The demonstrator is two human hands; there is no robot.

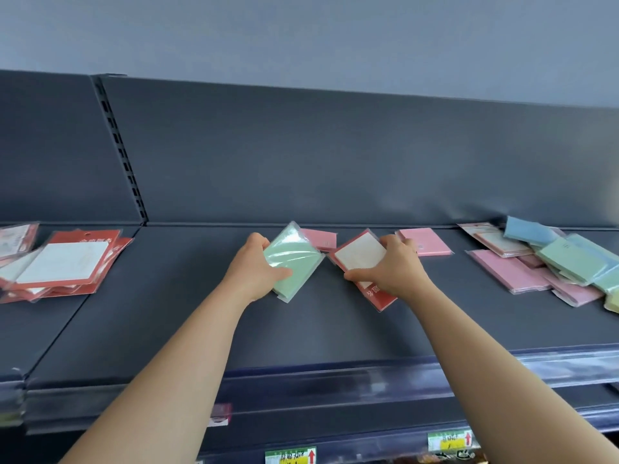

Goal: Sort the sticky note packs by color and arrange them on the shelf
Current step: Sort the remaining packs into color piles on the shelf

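The pale green plastic-wrapped sticky note pack [293, 262] hides the fingertips of the left hand [254, 262] and one corner of a pink pack [321, 238] behind it. The right hand [393, 267] covers part of the red-carded pack of white notes [360, 254], including some of its white print. The pile of red-carded packs [63, 262] runs off the left edge, and the mixed pile of pink, green and blue packs [552, 266] runs off the right. The yellow-and-green price labels [290, 456] are cut by the bottom edge, their writing too blurred to read.

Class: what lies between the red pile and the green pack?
Bare shelf, then the left hand gripping the green pack; the red pile lies apart. Head view.
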